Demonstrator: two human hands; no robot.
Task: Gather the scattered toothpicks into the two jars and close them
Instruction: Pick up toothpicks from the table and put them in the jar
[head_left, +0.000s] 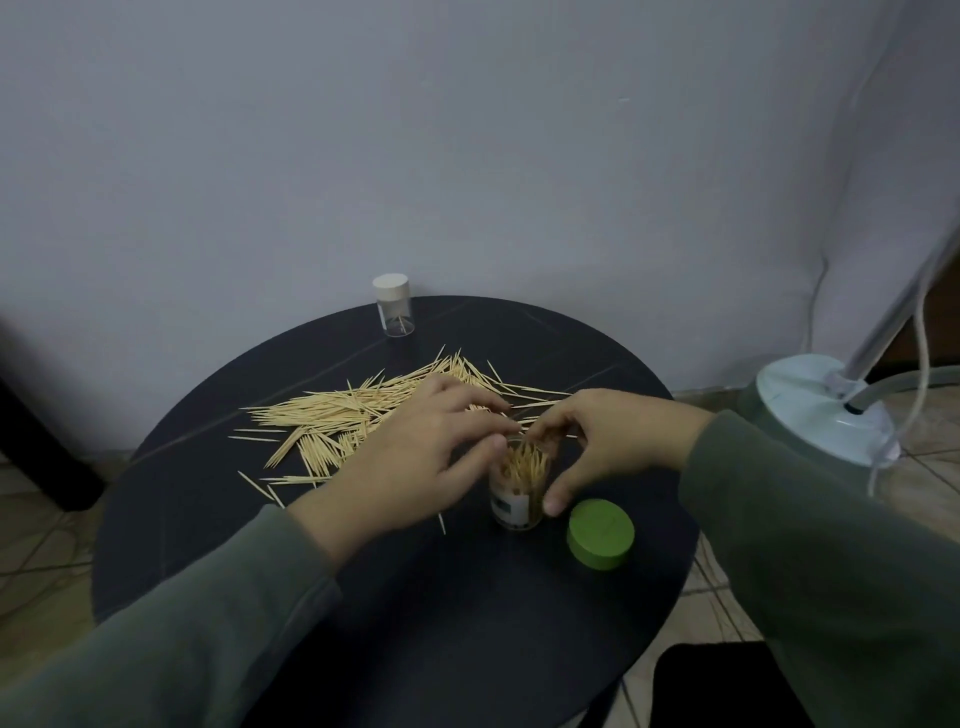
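Filling the jar (516, 491): right hand (608, 441) grips it, left hand (421, 457) feeds toothpicks (332, 415); left grasp unclear. Next, scoop more beside the jar.

Toothpick-filled open jar (517, 491), upright

A round dark table (208, 545) stands on tiled floor (31, 525) against a pale wall (467, 130).
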